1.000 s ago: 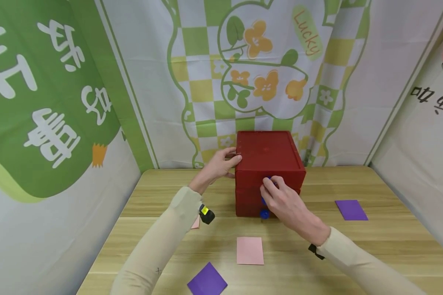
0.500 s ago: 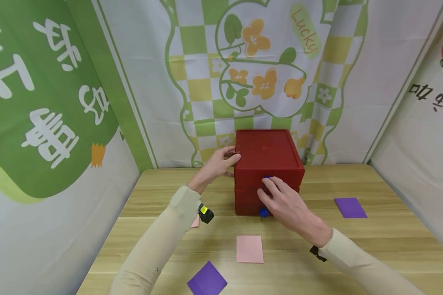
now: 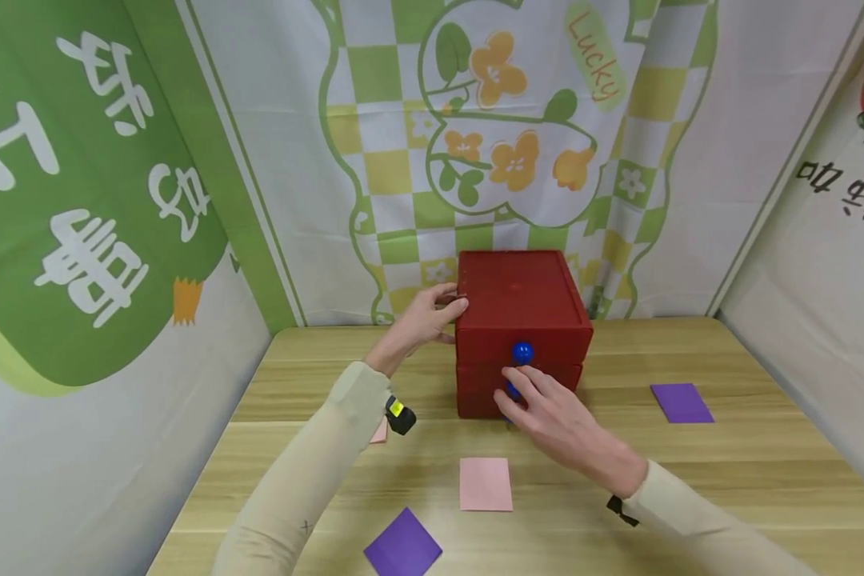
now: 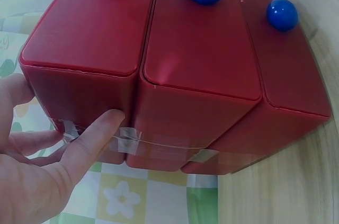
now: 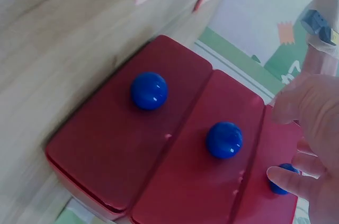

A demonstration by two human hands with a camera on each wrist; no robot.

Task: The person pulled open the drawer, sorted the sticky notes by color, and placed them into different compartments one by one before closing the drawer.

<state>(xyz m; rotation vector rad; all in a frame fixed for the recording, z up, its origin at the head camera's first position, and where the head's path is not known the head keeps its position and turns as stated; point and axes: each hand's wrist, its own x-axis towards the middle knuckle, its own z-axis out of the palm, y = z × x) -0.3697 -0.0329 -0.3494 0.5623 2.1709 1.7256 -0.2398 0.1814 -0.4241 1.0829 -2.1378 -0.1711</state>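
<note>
A red box of three stacked drawers [image 3: 518, 292] stands at the back of the table, each front bearing a round blue knob. My left hand [image 3: 421, 324] steadies its left side, the thumb laid against the wall in the left wrist view. My right hand [image 3: 558, 416] hovers before the fronts with loosely bent fingers, just below the top knob [image 3: 522, 353]. It partly covers the middle knob [image 5: 224, 140] in the head view, and the bottom knob [image 5: 149, 90] is mostly hidden there. In the right wrist view nothing is gripped. All drawer fronts look flush.
A pink paper square [image 3: 486, 484] lies in front of the box, with a purple one [image 3: 403, 544] nearer me. Another purple square [image 3: 681, 403] is at the right. A further pink piece [image 3: 379, 432] shows beside my left sleeve. Printed curtains [image 3: 389, 120] surround the table.
My right hand has come down and away from the top knob, which now shows fully. The left hand has stayed at the box's side. The drawers look unmoved.
</note>
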